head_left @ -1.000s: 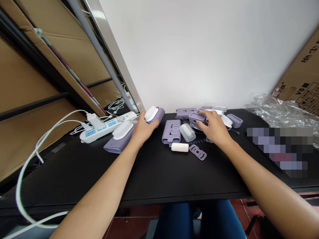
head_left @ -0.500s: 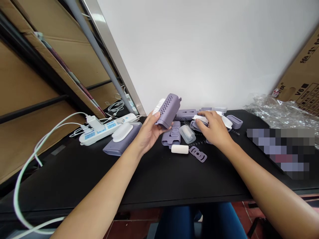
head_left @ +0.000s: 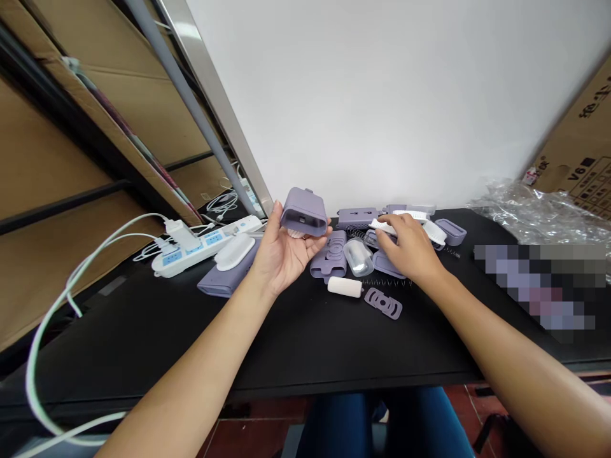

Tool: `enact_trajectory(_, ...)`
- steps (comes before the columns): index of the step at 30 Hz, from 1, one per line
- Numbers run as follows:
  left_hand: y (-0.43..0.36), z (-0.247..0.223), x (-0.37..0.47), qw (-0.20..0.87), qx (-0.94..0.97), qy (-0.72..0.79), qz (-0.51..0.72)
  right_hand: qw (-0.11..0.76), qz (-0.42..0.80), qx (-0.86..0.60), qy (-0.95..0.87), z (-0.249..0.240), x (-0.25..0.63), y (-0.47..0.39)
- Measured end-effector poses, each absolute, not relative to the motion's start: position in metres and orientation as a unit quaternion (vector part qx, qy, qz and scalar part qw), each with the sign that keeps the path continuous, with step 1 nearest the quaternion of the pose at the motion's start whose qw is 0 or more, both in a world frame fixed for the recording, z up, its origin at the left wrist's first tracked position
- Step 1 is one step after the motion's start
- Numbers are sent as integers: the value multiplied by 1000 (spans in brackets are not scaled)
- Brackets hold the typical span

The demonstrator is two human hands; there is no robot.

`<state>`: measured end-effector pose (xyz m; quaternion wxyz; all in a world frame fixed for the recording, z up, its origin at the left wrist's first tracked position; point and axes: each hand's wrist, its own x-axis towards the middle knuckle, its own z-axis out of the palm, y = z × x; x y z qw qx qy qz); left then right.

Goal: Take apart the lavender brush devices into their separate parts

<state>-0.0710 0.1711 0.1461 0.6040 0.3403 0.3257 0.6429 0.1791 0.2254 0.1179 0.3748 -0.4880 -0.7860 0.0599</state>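
Note:
My left hand [head_left: 279, 254] holds a purple plastic housing [head_left: 304, 212] lifted above the black table [head_left: 305, 343], its open end turned toward me. My right hand [head_left: 405, 248] rests palm down on a heap of purple and white parts [head_left: 413, 222] at the back of the table, fingers on a white ribbed piece [head_left: 384, 224]. Between the hands lie a purple casing with round buttons [head_left: 331, 254], a clear cap [head_left: 358, 256], a white cylinder [head_left: 344, 286] and a flat purple gasket [head_left: 383, 303]. Another purple housing with a white brush [head_left: 231, 264] lies left of my left hand.
A white power strip [head_left: 200, 245] with plugs and white cables [head_left: 57, 305] sits at the left. Cardboard panels and a metal frame [head_left: 210, 108] lean at the left. Crumpled clear plastic [head_left: 529, 213] and a cardboard box [head_left: 580, 146] stand at the right.
My left hand picked the purple housing off the table, lifted it and turned its open end toward me. My right hand shifted slightly on the heap, where the parts got nudged.

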Motion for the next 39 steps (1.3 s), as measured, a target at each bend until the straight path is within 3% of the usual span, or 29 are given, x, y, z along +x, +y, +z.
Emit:
enact_trajectory(7,168,151,-67,626,334,293,641,436,83,-431,-785,128,176,212)
enact_trajectory(15,160,143,-57,627,422,275,595,425,42,-242,-872,126,161,190)
enact_trajectory(22,150,139,-42,588,535,264,547,486,42,-257,-834,117,151,181)
enact_trajectory(27,158,142,-51,546,516,306,585,620,263,-270,-688,134,158,183)
enact_trajectory(30,162,142,-57,478,487,349,642,649,416,-265,-579,145,162,189)
enact_trajectory(33,162,140,-57,462,491,367,641,630,530,-256,-507,149,165,196)
enact_trajectory(39,151,134,-47,533,591,337,503,504,707,-235,-436,142,163,202)
